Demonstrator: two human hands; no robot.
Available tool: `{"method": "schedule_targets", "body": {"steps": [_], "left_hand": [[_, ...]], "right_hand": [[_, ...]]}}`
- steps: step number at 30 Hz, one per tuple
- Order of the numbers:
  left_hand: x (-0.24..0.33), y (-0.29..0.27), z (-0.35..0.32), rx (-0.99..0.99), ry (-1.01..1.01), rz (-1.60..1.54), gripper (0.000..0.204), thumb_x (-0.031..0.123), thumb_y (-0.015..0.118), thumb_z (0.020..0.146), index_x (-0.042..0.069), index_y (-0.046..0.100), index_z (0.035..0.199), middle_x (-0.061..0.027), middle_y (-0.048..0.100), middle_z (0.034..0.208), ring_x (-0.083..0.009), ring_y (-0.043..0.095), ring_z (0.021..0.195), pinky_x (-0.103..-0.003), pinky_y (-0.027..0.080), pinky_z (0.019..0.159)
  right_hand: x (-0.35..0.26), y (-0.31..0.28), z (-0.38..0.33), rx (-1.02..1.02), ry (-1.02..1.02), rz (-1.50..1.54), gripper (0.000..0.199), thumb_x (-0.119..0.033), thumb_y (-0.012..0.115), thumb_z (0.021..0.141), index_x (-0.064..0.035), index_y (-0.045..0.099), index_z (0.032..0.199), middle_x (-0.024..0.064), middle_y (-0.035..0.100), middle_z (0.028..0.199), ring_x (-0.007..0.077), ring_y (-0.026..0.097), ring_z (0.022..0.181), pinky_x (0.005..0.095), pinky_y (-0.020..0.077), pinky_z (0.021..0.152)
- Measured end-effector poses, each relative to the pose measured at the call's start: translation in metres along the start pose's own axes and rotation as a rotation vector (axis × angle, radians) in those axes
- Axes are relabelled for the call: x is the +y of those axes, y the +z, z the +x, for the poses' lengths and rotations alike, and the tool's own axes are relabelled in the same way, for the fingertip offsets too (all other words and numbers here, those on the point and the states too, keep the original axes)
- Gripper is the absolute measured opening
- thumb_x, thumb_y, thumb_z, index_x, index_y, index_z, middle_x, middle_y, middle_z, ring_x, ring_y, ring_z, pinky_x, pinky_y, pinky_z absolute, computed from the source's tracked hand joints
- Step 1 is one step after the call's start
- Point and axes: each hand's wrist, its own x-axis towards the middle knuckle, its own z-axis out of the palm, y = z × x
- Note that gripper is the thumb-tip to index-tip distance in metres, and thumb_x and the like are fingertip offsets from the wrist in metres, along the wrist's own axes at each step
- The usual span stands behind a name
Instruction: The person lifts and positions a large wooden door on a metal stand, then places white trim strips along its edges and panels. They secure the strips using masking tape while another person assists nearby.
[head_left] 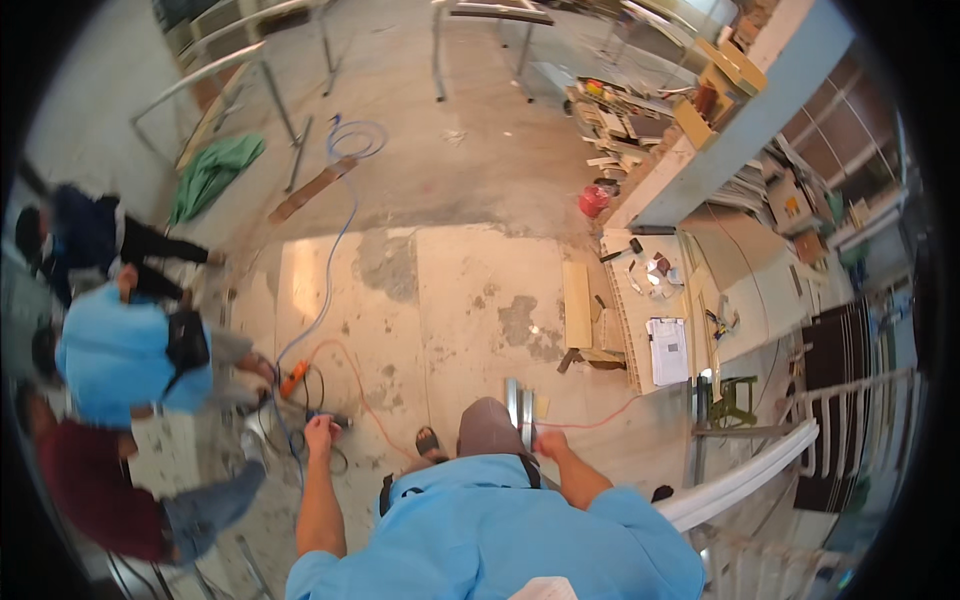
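My left hand is stretched out ahead on the left, its fingers curled closed. Right at the fingers shows a dark hand-held power tool; whether they grip it or only overlap it in view, I cannot tell. My right hand is closed beside the lower end of some silvery metal profiles; what it holds, if anything, is too small to make out. A thin red hose or cord runs from near that hand toward the right. Between my hands are my brown-trousered knee and one sandalled foot.
An orange connector or socket and a blue hose lie on the floor. Several people are at the left, one in a blue shirt. A workbench with tools and a clipboard stands right; white profiles lie nearer.
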Motion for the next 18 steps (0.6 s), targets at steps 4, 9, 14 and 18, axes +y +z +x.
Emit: {"method": "schedule_targets", "body": {"steps": [4,9,14,18], "left_hand": [[0.16,0.095,0.123,-0.213,0.177,0.199,0.014,0.015,0.058,0.094,0.003,0.065,0.094,-0.0046,0.062,0.068,-0.0133,0.061,0.062,-0.027,0.05,0.057],[0.215,0.183,0.208,-0.181,0.076,0.238,0.014,0.005,0.056,0.088,0.002,0.067,0.097,-0.006,0.066,0.073,-0.014,0.064,0.067,-0.027,0.052,0.06],[0.198,0.225,0.22,-0.025,-0.27,0.295,0.019,0.012,0.057,0.087,0.007,0.069,0.1,-0.0071,0.071,0.078,-0.0161,0.067,0.069,-0.031,0.05,0.057],[0.189,0.288,0.238,-0.022,-0.392,0.275,0.021,0.012,0.052,0.09,0.007,0.069,0.101,-0.0076,0.073,0.081,-0.0179,0.069,0.071,-0.032,0.05,0.058]], "right_hand": [[0.049,-0.008,-0.046,-0.01,-0.258,-0.092,0.016,-0.01,0.067,0.074,-0.0072,0.058,0.061,0.0155,0.057,0.06,0.033,0.059,0.056,0.0414,0.0431,0.05],[-0.049,-0.049,0.016,-0.157,-0.058,0.001,0.01,-0.01,0.067,0.076,-0.0085,0.058,0.072,0.015,0.059,0.065,0.0323,0.061,0.061,0.0399,0.0455,0.053],[-0.231,-0.128,0.211,-0.331,0.034,0.313,0.006,-0.011,0.064,0.083,-0.009,0.062,0.088,0.0116,0.063,0.069,0.0251,0.062,0.061,0.0353,0.0463,0.051],[-0.409,-0.22,0.38,-0.176,0.082,0.485,0.013,-0.012,0.062,0.088,-0.0095,0.065,0.1,0.0089,0.066,0.073,0.0194,0.063,0.061,0.0317,0.0469,0.049]]}}
